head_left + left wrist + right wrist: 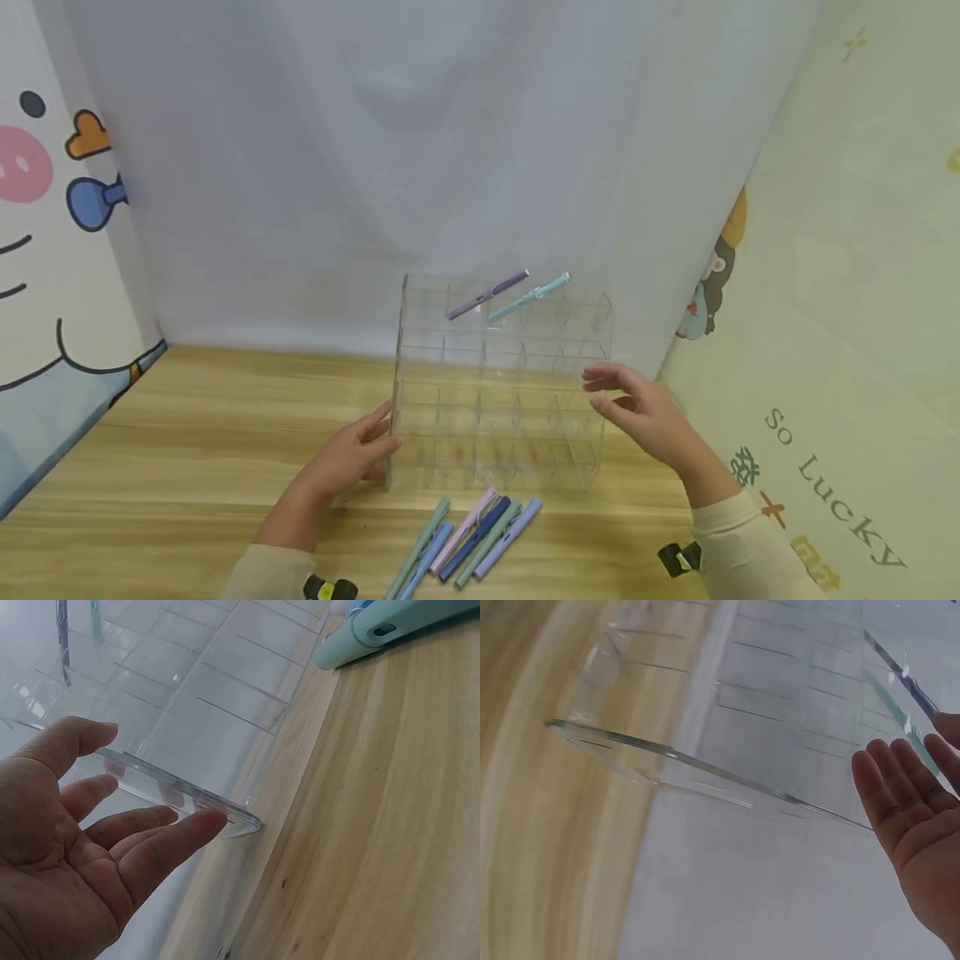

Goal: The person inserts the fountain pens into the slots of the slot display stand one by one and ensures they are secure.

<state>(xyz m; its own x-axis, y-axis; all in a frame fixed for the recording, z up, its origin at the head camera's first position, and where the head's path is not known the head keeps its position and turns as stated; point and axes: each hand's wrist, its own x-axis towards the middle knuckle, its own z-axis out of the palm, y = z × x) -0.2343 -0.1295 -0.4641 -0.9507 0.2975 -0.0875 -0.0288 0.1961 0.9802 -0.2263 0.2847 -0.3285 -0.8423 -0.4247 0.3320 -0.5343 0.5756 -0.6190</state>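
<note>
A clear acrylic pen rack (397, 375) with several rows of small compartments stands upright on the table. Across its top row lie a purple pen (487, 295) and a light teal pen (531, 297), both slanted. My left hand (347, 457) is at the rack's left side panel, thumb toward the front and the other fingers spread along the outer side. At the right side, my right hand (637, 410) is raised beside the upper rows with relaxed fingers and nothing held. In the right wrist view its fingers (889, 787) overlap the rack's edge.
In front of the rack lie several pens side by side: green (417, 548), light blue (427, 560), pink (462, 532), dark blue (476, 539) and lavender (508, 538) ones. A pale curtain (300, 167) hangs behind the wooden table (187, 467). Printed panels flank both sides.
</note>
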